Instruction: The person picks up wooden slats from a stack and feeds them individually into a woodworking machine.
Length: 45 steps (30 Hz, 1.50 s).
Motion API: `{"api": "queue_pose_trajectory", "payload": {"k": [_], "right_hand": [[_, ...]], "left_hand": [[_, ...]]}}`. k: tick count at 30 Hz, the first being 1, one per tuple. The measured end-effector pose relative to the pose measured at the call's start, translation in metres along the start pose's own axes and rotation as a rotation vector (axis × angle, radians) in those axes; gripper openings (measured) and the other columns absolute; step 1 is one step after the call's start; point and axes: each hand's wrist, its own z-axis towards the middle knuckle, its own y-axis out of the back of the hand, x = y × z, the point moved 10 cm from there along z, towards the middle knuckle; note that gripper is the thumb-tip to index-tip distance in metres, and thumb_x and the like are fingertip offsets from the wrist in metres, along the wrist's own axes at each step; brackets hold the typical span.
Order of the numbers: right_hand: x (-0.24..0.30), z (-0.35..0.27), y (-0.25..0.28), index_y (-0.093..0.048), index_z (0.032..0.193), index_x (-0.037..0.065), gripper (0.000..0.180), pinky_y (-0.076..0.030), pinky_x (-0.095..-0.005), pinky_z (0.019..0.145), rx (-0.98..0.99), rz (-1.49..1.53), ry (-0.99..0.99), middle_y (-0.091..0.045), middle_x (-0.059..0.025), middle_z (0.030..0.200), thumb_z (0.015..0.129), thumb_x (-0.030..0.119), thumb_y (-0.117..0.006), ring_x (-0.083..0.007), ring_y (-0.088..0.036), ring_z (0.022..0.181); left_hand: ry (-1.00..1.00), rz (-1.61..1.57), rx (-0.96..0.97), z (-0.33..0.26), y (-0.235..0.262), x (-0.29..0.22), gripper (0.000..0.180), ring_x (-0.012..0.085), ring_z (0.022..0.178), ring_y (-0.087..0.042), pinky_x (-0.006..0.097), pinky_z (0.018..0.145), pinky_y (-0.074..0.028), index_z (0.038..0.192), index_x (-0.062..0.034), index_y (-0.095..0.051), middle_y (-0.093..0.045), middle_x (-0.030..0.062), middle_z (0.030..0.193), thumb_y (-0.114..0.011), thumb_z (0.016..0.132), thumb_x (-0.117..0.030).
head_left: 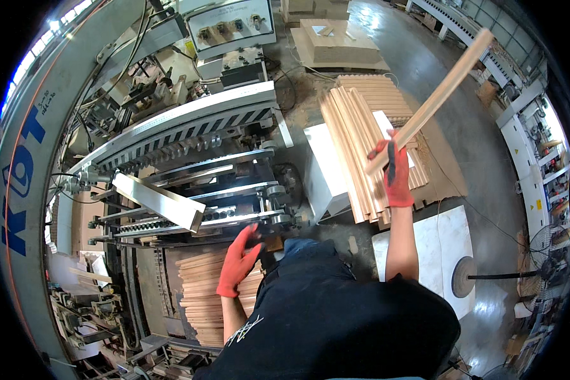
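A long wooden strip (pixel 440 95) is gripped near its lower end by my right hand (pixel 397 177), in a red glove with dark fingers. The strip slants up and away to the right. Below and around that hand lies a stack of wooden strips (pixel 351 145) on a white stand (pixel 326 171). My left hand (pixel 237 263), also red-gloved, hovers with fingers apart and nothing in it. Under it is another pile of wooden strips (pixel 199 297), beside my body. Just ahead of the left hand is the machine's rail bed (pixel 234 190).
A metal beam (pixel 161 202) lies across the rails. Behind stands a control box (pixel 231 28) with knobs. More strips (pixel 377 95) sit on a board at the right, near a white panel (pixel 424 253) and a standing fan (pixel 544 253). Cables cross the floor.
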Motion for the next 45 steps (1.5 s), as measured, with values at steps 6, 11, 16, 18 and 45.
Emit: {"api": "queue_pose_trajectory", "payload": {"k": [6,11,16,18,45], "right_hand": [[0.032,0.013,-0.073,-0.047,0.112,0.006,0.02,-0.051,-0.0399,0.084,0.057,0.119,0.209,-0.058,-0.0065,0.085,0.103,0.023,-0.052,-0.0229,-0.061,0.08],[-0.014,-0.029,-0.138,-0.047,0.113,0.006,0.021,-0.051,-0.0423,0.084,0.099,0.277,0.013,-0.058,-0.0079,0.088,0.103,0.023,-0.054,-0.0244,-0.062,0.084],[-0.047,-0.034,-0.153,-0.05,0.113,0.007,0.024,-0.052,-0.0417,0.083,0.08,0.373,-0.12,-0.059,-0.0079,0.09,0.1,0.026,-0.058,-0.0218,-0.061,0.084],[-0.049,-0.012,-0.112,-0.052,0.114,0.008,0.023,-0.052,-0.0385,0.081,-0.062,0.317,-0.068,-0.06,-0.0068,0.09,0.1,0.027,-0.058,-0.0196,-0.061,0.084],[-0.085,0.045,-0.058,-0.055,0.12,0.007,0.036,-0.054,-0.0326,0.078,-0.374,0.032,0.022,-0.061,-0.0061,0.104,0.097,0.035,-0.059,-0.0212,-0.063,0.092]], "left_hand": [[-0.371,-0.061,-0.034,0.041,-0.027,-0.107,0.08,0.025,0.138,-0.04,0.037,0.11,-0.037,0.149,-0.0021,-0.034,-0.041,0.0141,0.15,-0.077,0.081,-0.006],[-0.721,0.455,-0.458,0.038,-0.019,-0.186,0.073,0.0362,0.131,-0.045,0.045,0.103,-0.041,0.137,-0.0057,-0.051,-0.048,0.0171,0.142,-0.082,0.074,-0.023],[-0.716,0.54,-0.459,0.035,0.013,-0.163,0.037,0.027,0.087,-0.065,0.037,0.075,-0.049,0.112,-0.0096,-0.067,-0.068,0.0076,0.102,-0.078,0.077,-0.018],[-0.6,0.49,-0.426,0.028,0.038,-0.133,0.036,0.03,0.087,-0.065,0.037,0.074,-0.051,0.111,-0.0097,-0.067,-0.067,0.0092,0.102,-0.078,0.077,-0.016],[-0.252,-0.542,-1.07,-0.069,0.175,-0.022,0.063,0.0177,0.114,-0.056,0.033,0.098,-0.049,0.148,-0.0001,-0.036,-0.052,0.0138,0.138,-0.06,0.09,0.005]]}}
